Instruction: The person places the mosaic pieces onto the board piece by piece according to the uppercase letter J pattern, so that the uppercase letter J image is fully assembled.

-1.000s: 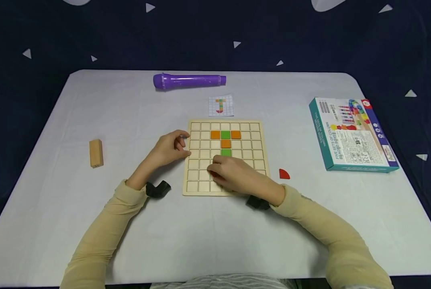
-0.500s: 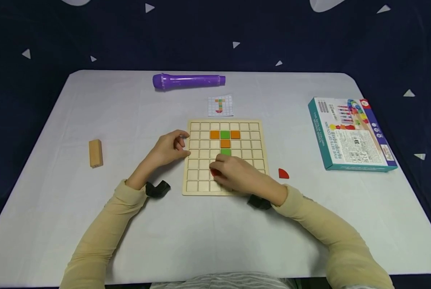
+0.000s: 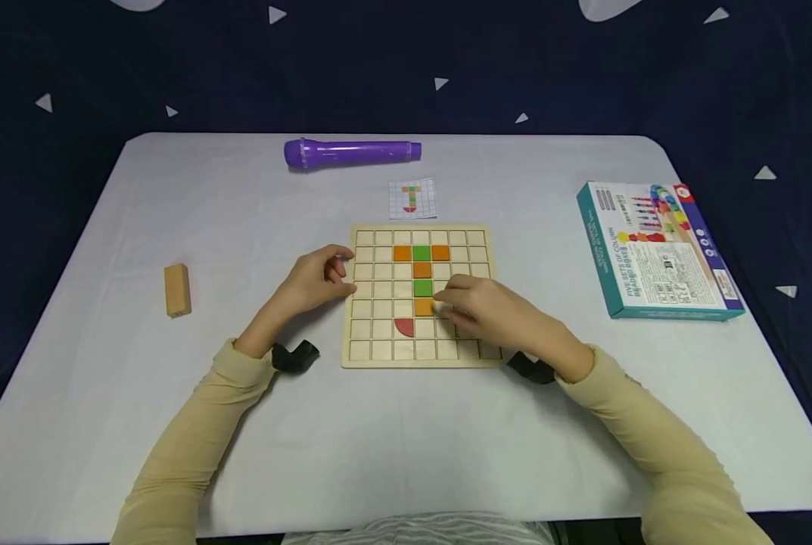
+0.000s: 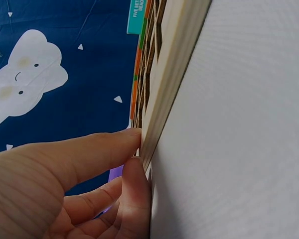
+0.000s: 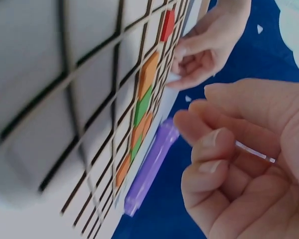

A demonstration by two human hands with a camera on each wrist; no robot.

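Observation:
A wooden grid board [image 3: 368,350] lies on the table, several orange and green square tiles [image 3: 422,288] set in it as a T shape. One red quarter-circle tile [image 3: 404,327] sits in a cell low and left of the column. My left hand [image 3: 313,280] rests thumb and index fingertips against the board's left edge, close up in the left wrist view. Over the right half of the board is my right hand [image 3: 487,312], its fingers loosely bent; the right wrist view shows no tile at its fingertips [image 5: 215,137].
Behind the board lies a small pattern card [image 3: 412,198] and a purple toy microphone [image 3: 353,153]. A wooden block [image 3: 177,291] stands at the left, a teal-edged box [image 3: 661,253] at the right. Black wrist straps [image 3: 295,357] show under both wrists.
My right hand has let go of the red tile and moved right, uncovering it and an orange tile. The right arm now covers where another red piece lay. My left hand stays put.

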